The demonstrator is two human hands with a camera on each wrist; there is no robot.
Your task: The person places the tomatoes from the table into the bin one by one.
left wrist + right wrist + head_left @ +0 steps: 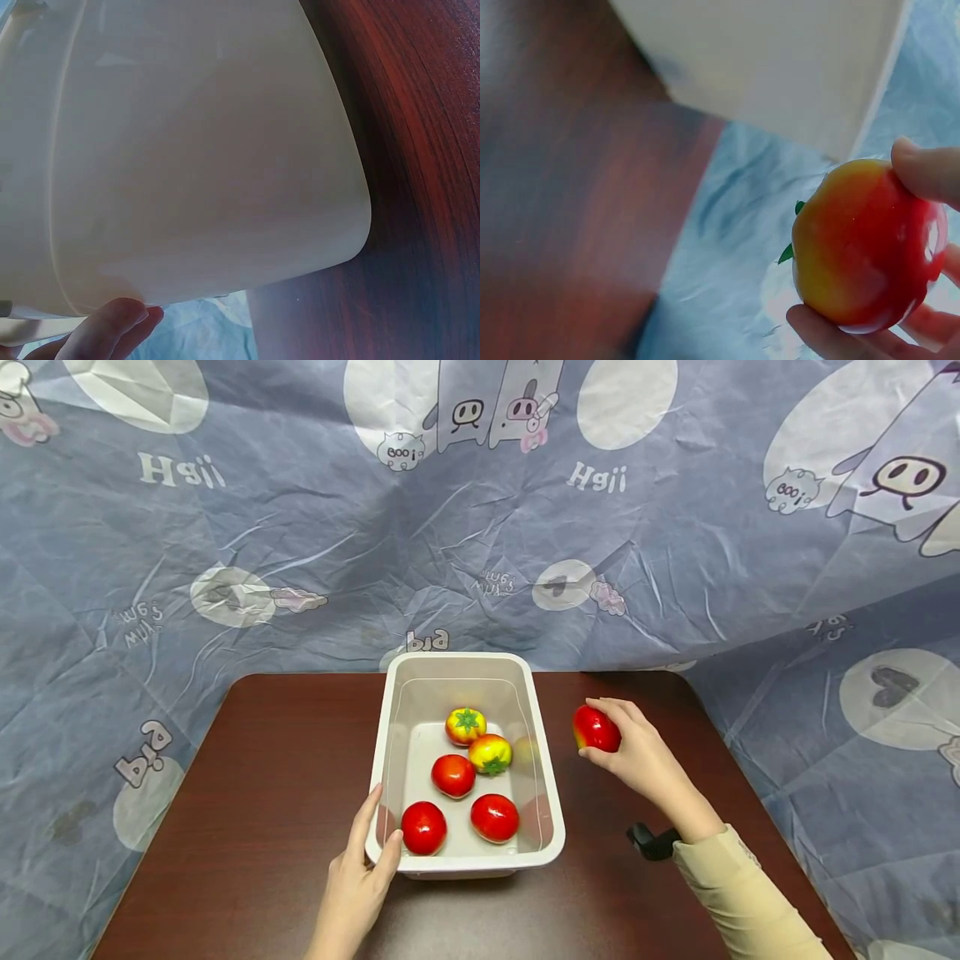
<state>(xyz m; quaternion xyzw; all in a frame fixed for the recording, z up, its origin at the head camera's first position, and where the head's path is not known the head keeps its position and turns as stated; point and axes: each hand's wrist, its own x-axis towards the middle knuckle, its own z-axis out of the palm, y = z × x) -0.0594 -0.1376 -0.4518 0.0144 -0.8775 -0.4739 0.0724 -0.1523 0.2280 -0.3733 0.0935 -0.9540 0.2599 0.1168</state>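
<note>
A red tomato with a yellow flank [596,729] is between the thumb and fingers of my right hand [633,756], raised to the right of a whitish plastic bin [465,862]. The right wrist view shows this tomato [870,244] with green leaf tips at its left side. My left hand [356,877] holds the bin's near left corner, thumb over the rim. Inside the bin lie several more tomatoes: red ones [495,818] nearer me, and two yellow-red ones [466,727] with green tops farther back. From the left wrist, the bin's outer wall [210,165] fills most of the view.
The bin stands on a dark brown wooden table [285,802]. A black strap-like object [652,842] shows beside the right wrist. Behind and around the table hangs a crinkled blue-grey printed sheet [420,527].
</note>
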